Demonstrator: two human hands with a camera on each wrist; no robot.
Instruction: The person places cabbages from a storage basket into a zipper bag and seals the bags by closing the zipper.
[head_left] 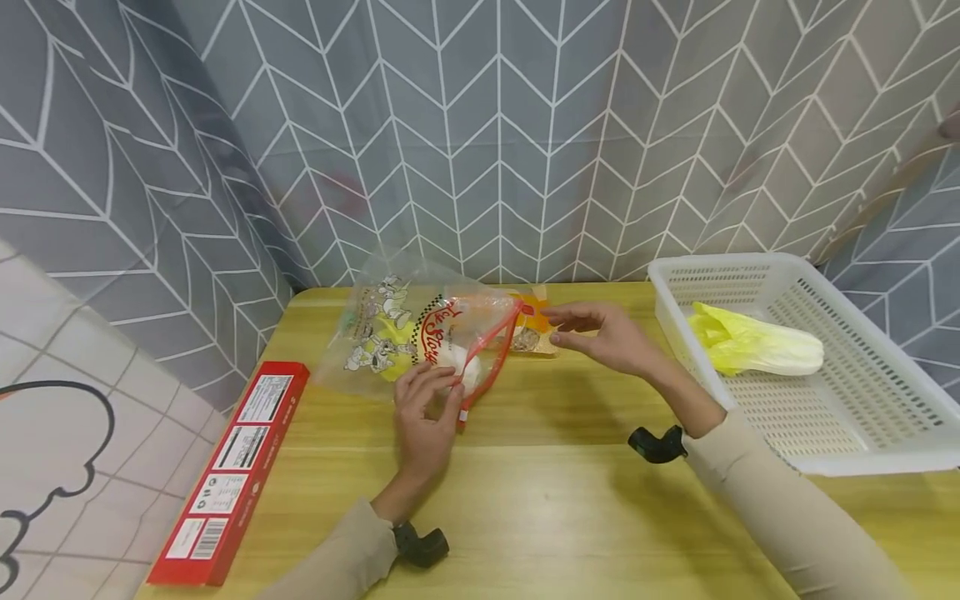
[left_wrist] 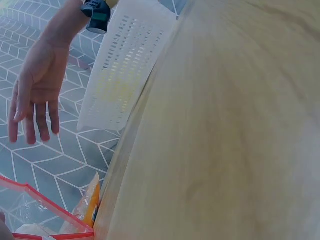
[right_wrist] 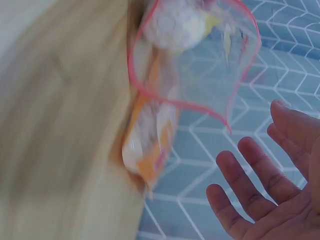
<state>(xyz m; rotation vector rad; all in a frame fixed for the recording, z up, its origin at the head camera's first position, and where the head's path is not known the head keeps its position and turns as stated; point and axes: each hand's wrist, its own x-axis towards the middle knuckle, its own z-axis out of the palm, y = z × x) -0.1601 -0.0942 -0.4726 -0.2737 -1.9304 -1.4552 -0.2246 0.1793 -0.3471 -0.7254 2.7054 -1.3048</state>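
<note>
A clear resealable plastic bag [head_left: 390, 333] with red print and a red zip rim lies on the table, its mouth standing open toward the right. Inside it is a Chinese cabbage [head_left: 463, 367], white base toward the mouth; the base also shows in the right wrist view [right_wrist: 175, 25]. My left hand [head_left: 427, 417] pinches the near edge of the bag beside the red rim, its fingertips partly hidden. Just right of the mouth, my right hand [head_left: 603, 337] is raised with fingers spread and nothing in them. An orange and clear packet [head_left: 531, 329] lies behind the mouth.
On the right stands a white perforated basket [head_left: 885, 417] with another Chinese cabbage [head_left: 772, 346] in it. A long red box [head_left: 232, 475] lies along the table's left edge. A patterned curtain [head_left: 495, 150] hangs behind the wooden table [head_left: 540, 517].
</note>
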